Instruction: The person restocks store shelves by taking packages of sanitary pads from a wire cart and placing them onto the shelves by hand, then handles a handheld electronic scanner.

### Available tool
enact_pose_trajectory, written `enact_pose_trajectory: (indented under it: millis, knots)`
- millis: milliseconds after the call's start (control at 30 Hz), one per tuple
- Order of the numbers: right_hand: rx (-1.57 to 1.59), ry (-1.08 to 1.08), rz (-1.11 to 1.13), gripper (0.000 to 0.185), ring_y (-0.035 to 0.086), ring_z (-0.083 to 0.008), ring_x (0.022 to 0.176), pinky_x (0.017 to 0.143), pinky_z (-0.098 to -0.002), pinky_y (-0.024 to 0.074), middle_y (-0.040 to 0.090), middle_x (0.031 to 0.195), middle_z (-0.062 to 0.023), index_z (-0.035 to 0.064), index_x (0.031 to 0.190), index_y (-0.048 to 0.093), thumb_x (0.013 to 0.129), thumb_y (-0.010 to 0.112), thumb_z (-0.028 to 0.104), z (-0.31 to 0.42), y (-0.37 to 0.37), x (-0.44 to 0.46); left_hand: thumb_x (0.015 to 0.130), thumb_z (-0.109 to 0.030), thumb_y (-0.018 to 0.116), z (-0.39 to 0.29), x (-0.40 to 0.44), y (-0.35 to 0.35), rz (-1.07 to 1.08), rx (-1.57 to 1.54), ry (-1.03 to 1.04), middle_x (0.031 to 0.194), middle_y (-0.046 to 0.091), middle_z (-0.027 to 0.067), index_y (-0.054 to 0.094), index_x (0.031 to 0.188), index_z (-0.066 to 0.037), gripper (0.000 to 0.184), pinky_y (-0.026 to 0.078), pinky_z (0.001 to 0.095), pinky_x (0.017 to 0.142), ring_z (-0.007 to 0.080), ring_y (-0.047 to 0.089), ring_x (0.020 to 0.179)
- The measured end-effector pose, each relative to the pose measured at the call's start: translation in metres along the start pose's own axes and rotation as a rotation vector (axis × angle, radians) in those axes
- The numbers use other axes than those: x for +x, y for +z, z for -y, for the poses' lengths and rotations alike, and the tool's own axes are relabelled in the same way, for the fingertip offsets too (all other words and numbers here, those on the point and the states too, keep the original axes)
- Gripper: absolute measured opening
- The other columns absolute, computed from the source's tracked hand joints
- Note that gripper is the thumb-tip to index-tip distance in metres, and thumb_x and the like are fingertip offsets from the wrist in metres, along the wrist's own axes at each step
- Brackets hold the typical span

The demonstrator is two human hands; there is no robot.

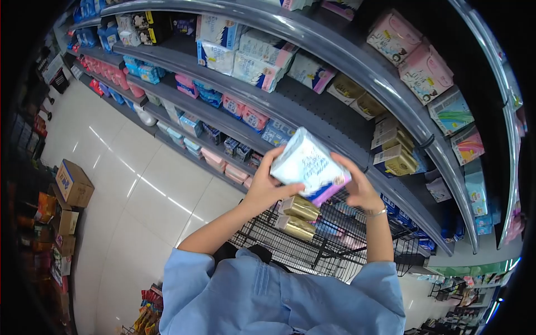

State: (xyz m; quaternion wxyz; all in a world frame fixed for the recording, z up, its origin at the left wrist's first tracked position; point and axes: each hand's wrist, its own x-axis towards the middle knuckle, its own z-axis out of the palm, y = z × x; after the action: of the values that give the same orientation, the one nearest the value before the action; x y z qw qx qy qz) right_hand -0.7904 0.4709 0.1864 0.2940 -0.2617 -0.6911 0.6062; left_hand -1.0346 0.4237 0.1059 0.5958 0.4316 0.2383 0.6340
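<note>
Up in front of my chest is a white plastic pack of what look like sanitary pads point(312, 159), with blue lettering and a purple-and-pink lower edge. My left hand point(273, 184) grips its left side, thumb across the front and fingers round the back. At the pack's right edge, my right hand point(362, 187) curls round it, with part of the fingers hidden behind. Below the pack, gold packs point(297, 226) lie by the black wire cart point(335, 243). A bracelet circles my right wrist.
Long grey shelves point(318, 120) with clear front rails run diagonally ahead, holding white, pink, blue and gold packs. White-and-blue packs point(254, 64) stand on an upper shelf. Cardboard boxes point(73, 184) stand on the left across the tiled floor point(128, 195).
</note>
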Motion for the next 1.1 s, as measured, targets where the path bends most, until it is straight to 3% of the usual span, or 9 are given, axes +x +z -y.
enact_pose_trajectory:
  millis: [67,233,367,533,700,767,867,967,1100]
  knots:
    - [-0.465,0.016,-0.242,0.084,0.044,-0.0204,0.126,0.106,-0.0348,0.0355,0.046,0.135,-0.009,0.0078,0.134,0.047,0.061,0.087,0.012,0.012,0.002,0.032,0.075,-0.01,0.08,0.007,0.033,0.002,-0.01,0.038,0.057,0.14,0.034,0.0159,0.025,0.142,-0.001,0.088,0.035,0.0393,0.109,0.0266,0.035,0.133]
    - [-0.632,-0.123,-0.429,0.075,0.053,-0.0211,0.116,0.097,-0.0339,0.0436,0.056,0.126,-0.0123,0.007,0.13,0.05,0.064,0.085,0.02,-0.006,-0.06,0.121,0.08,-0.01,0.074,-0.004,0.061,0.002,-0.287,0.684,0.416,0.14,0.032,0.0156,0.035,0.137,-0.001,0.069,0.045,0.0375,0.099,0.0264,0.042,0.124]
    - [-0.82,-0.206,-0.421,0.074,0.045,-0.0329,0.125,0.104,-0.0396,0.0373,0.05,0.132,-0.019,0.0144,0.131,0.051,0.066,0.084,0.027,-0.054,-0.101,0.181,0.078,0.007,0.056,0.033,-0.033,-0.02,-0.071,0.722,0.283,0.127,0.05,0.021,0.048,0.123,0.003,0.045,0.04,0.0389,0.1,0.0336,0.051,0.118]
    - [-1.331,-0.326,-0.726,0.066,0.04,-0.0407,0.122,0.102,-0.0464,0.0364,0.033,0.137,-0.0224,0.0198,0.131,0.053,0.071,0.081,0.03,-0.055,-0.063,0.191,0.095,-0.015,0.043,0.11,-0.083,-0.024,-0.068,0.549,-0.162,0.152,0.023,0.0185,0.022,0.146,0.001,0.057,0.014,0.0376,0.116,0.0293,0.019,0.142]
    - [-0.712,-0.448,-0.901,0.02,0.056,-0.0286,0.106,0.095,-0.0373,0.0415,0.059,0.113,-0.0164,-0.0017,0.111,0.058,0.093,0.05,0.004,-0.079,-0.009,0.03,0.102,-0.033,0.033,0.167,-0.07,-0.021,-0.163,0.35,-0.4,0.158,0.007,0.0165,0.005,0.151,-0.001,0.065,0.007,0.0366,0.117,0.0281,0.007,0.146]
    - [-0.425,-0.157,-1.042,0.03,0.055,-0.0259,0.11,0.099,-0.0397,0.0413,0.059,0.114,-0.0137,-0.0018,0.112,0.058,0.098,0.038,0.016,-0.14,0.027,-0.061,0.102,-0.036,0.031,0.175,-0.059,-0.021,-0.164,0.268,-0.431,0.158,0.008,0.0153,0.005,0.151,-0.003,0.065,0.008,0.0362,0.117,0.0274,0.008,0.146]
    - [0.141,0.171,-0.959,0.058,0.032,-0.0236,0.137,0.113,-0.0355,0.0238,0.036,0.148,-0.0123,0.0052,0.144,0.035,0.098,0.041,0.04,-0.207,0.067,-0.106,0.102,-0.04,0.03,0.182,-0.042,-0.017,-0.139,0.13,-0.436,0.158,0.009,0.0135,0.006,0.152,-0.004,0.065,0.009,0.0355,0.117,0.0263,0.009,0.145]
    - [0.242,0.081,-0.829,0.068,0.023,-0.0198,0.141,0.114,-0.0319,0.0201,0.019,0.157,-0.0053,0.0083,0.152,0.017,0.098,0.04,0.043,-0.234,0.072,-0.073,0.102,-0.044,0.028,0.184,-0.029,-0.012,-0.109,0.0,-0.451,0.158,0.01,0.0116,0.007,0.152,-0.006,0.066,0.01,0.0348,0.116,0.0253,0.011,0.145]
    - [0.58,-0.036,-0.985,0.06,0.039,-0.0183,0.127,0.106,-0.0323,0.0327,0.037,0.145,-0.0046,0.0105,0.15,0.025,0.099,0.042,0.038,-0.267,0.078,-0.05,0.102,-0.048,0.027,0.217,-0.026,-0.023,-0.084,-0.053,-0.383,0.156,0.019,0.0078,0.012,0.153,-0.012,0.064,0.019,0.0339,0.114,0.0223,0.022,0.141]
